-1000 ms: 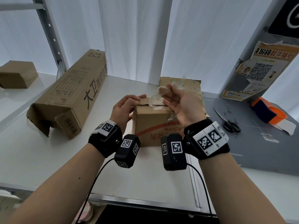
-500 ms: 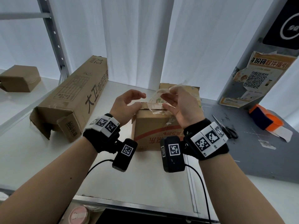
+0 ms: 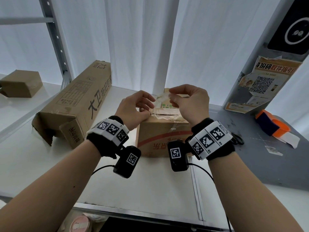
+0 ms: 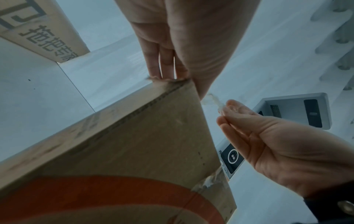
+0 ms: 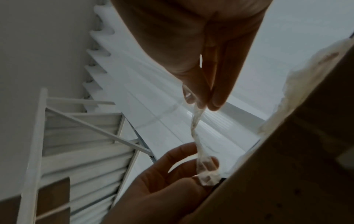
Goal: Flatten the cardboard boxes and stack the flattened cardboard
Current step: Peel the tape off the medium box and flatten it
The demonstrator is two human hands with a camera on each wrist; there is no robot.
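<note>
A small brown cardboard box [image 3: 160, 136] with a red stripe stands on the white table [image 3: 50, 164] in front of me. Torn tape and paper cover its top. My right hand [image 3: 172, 96] is raised above the box and pinches the upper end of a clear tape strip [image 3: 163, 98]. The right wrist view shows the tape strip [image 5: 195, 128] twisted and stretched down to my left hand [image 5: 201, 159]. My left hand [image 3: 150, 104] sits at the box's top left corner and pinches the strip's lower end by the box edge [image 4: 168, 84].
A long printed carton [image 3: 75, 104] with an open, torn end lies to the left. Another small box [image 3: 21, 83] sits on the far-left shelf. Scissors [image 3: 237, 139] and an orange tape dispenser [image 3: 272, 124] lie on the grey mat [image 3: 250, 161] at right. White curtains hang behind.
My right hand has lifted the tape strip higher off the box top. My left hand's fingers have come up from the box corner to the strip's lower end.
</note>
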